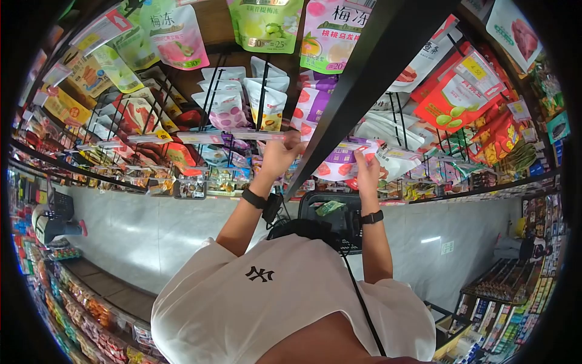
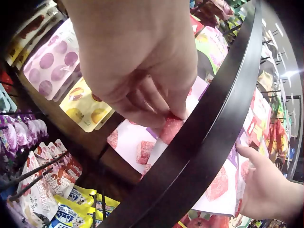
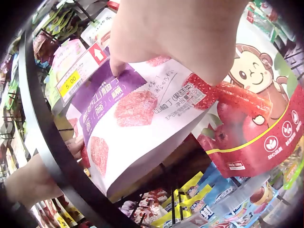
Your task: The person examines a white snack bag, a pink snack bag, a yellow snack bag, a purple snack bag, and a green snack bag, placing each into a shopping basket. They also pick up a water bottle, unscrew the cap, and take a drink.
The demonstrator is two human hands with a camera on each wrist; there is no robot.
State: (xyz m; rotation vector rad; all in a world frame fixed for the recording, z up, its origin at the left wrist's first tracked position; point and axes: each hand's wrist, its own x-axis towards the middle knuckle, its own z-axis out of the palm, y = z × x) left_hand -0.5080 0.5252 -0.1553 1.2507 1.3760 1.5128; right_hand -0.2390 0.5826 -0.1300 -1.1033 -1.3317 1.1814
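Observation:
A white and purple bag with red sugared cubes (image 1: 334, 170) (image 3: 135, 108) hangs by a black upright post. My right hand (image 1: 367, 173) (image 3: 175, 33) grips this bag at its side, the thumb on its purple part; some of the fingers are hidden. On the other side of the post, my left hand (image 1: 280, 156) (image 2: 142, 71) has its fingers bent and pinches the edge of a white packet with red cubes (image 2: 145, 151). Whether both hands hold the same bag cannot be told, as the post covers the middle.
The black post (image 1: 357, 79) (image 2: 199, 128) stands between the hands. Hooks with hanging snack bags lie on both sides, including a red monkey bag (image 3: 256, 109) beside my right hand. Price tags (image 3: 78, 80) stick out in front. Below is a black basket (image 1: 309, 209) with a green packet.

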